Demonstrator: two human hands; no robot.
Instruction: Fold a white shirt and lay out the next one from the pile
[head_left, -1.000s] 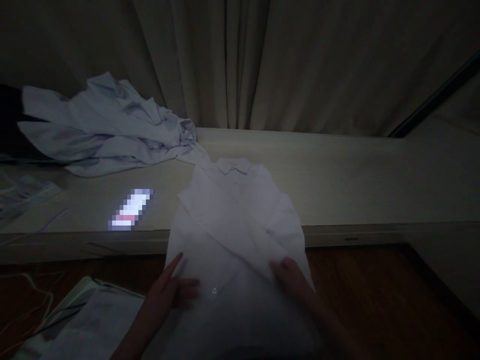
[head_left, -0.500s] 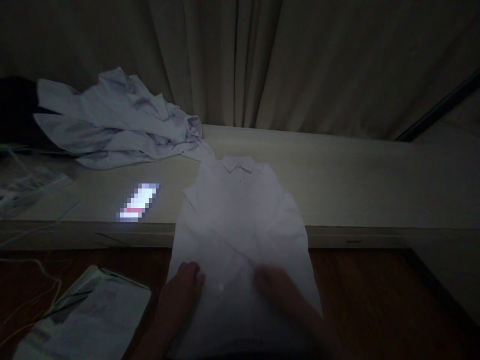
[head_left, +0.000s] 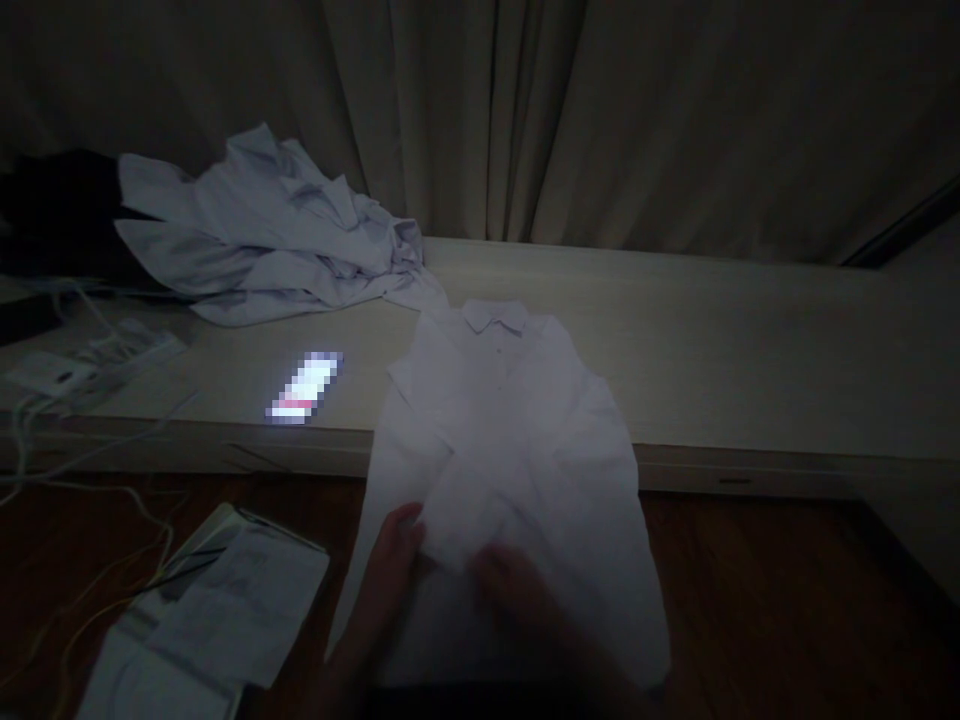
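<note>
A white collared shirt point(head_left: 502, 420) lies face up, its collar toward the curtain and its lower part hanging over the ledge toward me. Its sleeves lie folded in across the front. My left hand point(head_left: 401, 545) pinches one corner of a sleeve end point(head_left: 454, 525) near the middle of the shirt. At the other side of that sleeve end, my right hand point(head_left: 510, 580) is closed on the cloth, its fingertips dim and partly blurred. Dim light hides the hem near my body.
Crumpled white clothing point(head_left: 285, 230) and a dark cloth point(head_left: 60, 210) lie at the back left of the pale ledge point(head_left: 750, 350). A lit phone point(head_left: 306, 388) sits left of the shirt. Cables point(head_left: 97, 370) trail down beside papers point(head_left: 240, 600). A curtain point(head_left: 450, 120) hangs behind.
My right hand has moved left, closer to my left hand, and the sleeve end now spans between them. The view has shifted slightly left, showing more cables.
</note>
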